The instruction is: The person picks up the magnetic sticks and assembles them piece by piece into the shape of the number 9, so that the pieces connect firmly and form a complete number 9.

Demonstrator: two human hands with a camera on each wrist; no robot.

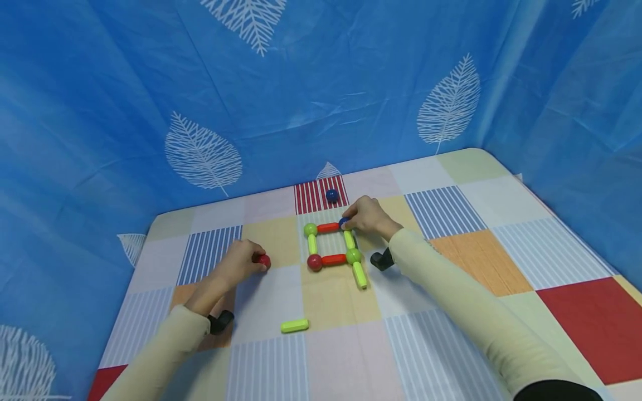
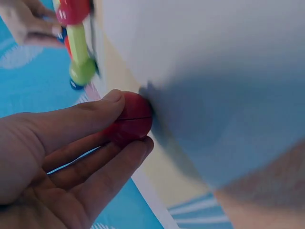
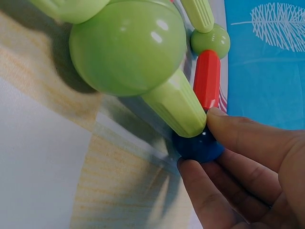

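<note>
My left hand (image 1: 238, 263) pinches a red ball (image 2: 132, 119) between thumb and fingers, low over the cloth left of a toy frame. With thumb and fingertips my right hand (image 1: 370, 216) grips a blue ball (image 3: 199, 145) at the frame's far right corner. A red rod (image 3: 208, 78) and a yellow-green rod (image 3: 178, 107) meet that blue ball. Green balls (image 1: 310, 229) and another red ball (image 1: 314, 262) form the other corners. From the near right green ball (image 1: 353, 255), an extra yellow-green rod (image 1: 359, 275) sticks out toward me.
A loose blue ball (image 1: 332, 195) lies beyond the frame, near the table's far edge. Closer to me is a loose yellow-green rod (image 1: 295, 326). Patchwork cloth (image 1: 346, 356) covers the table, and a blue leaf-print curtain (image 1: 321, 100) hangs behind it.
</note>
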